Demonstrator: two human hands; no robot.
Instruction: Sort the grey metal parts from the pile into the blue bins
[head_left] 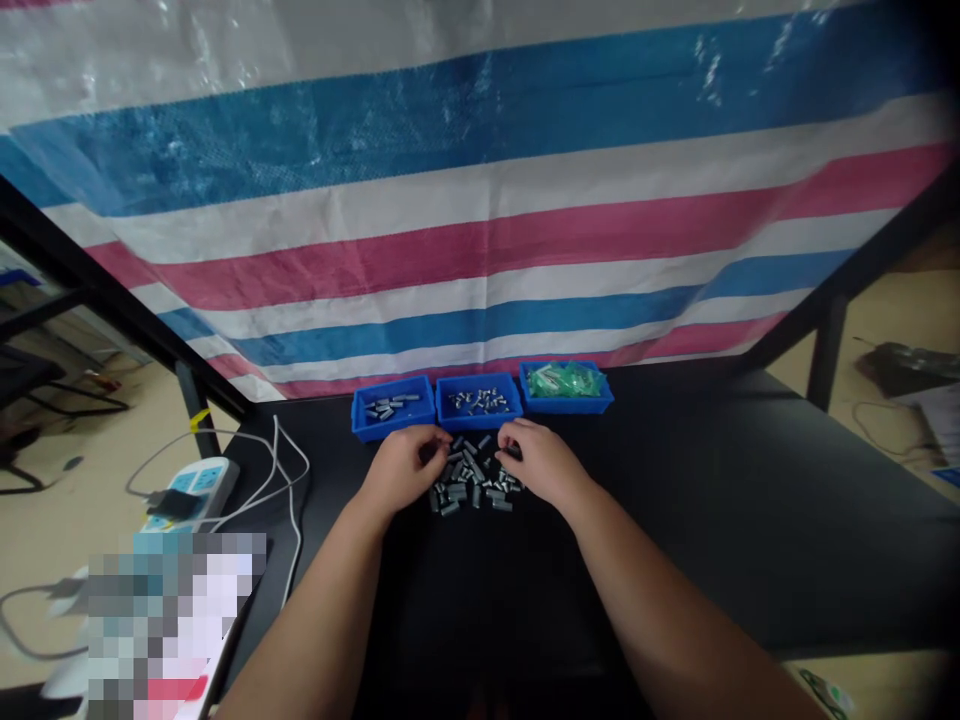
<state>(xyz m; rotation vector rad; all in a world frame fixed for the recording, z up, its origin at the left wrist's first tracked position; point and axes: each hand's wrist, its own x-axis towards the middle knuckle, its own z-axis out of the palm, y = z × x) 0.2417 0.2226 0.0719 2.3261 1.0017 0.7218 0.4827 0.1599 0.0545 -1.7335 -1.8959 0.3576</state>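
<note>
A loose pile of small grey metal cylinders and screws [457,492] lies on the black table between my hands. My left hand [407,465] is at the pile's left edge, its fingers curled together, with what they hold too small to make out. On the right side of the pile, my right hand [536,458] has its thumb and fingers pinched together; any item in them is hidden. Behind the pile stand three blue bins: the left bin [361,434] holds several metal cylinders, the middle bin [480,422] holds screws, and the right bin [570,406] holds green plastic packets.
A striped plastic sheet [480,230] hangs behind the bins on a black frame. At the left edge of the black table [697,500] are a white power strip [214,485], looping cables [296,500] and a pixelated object [172,620].
</note>
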